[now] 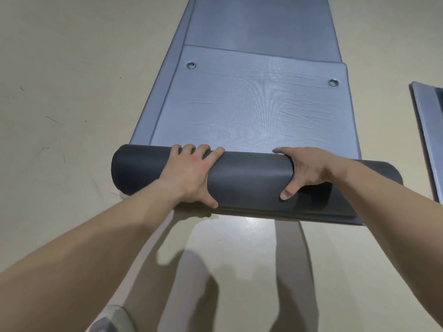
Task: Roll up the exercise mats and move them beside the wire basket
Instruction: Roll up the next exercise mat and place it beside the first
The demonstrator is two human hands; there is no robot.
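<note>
A grey-blue exercise mat (254,109) lies stretched away from me on the floor, with two metal eyelets near its far end. Its near end is wound into a dark grey roll (249,178) lying crosswise. My left hand (191,173) grips the roll left of the middle, fingers curled over the top and thumb at the front. My right hand (304,171) grips it right of the middle in the same way. A second grey-blue mat (263,25) lies flat under and beyond the first. The wire basket is not in view.
The edge of a third mat (429,130) lies on the floor at the right border. Pale beige floor (67,92) spreads to the left and in front of me. My shoe (110,319) shows at the bottom left.
</note>
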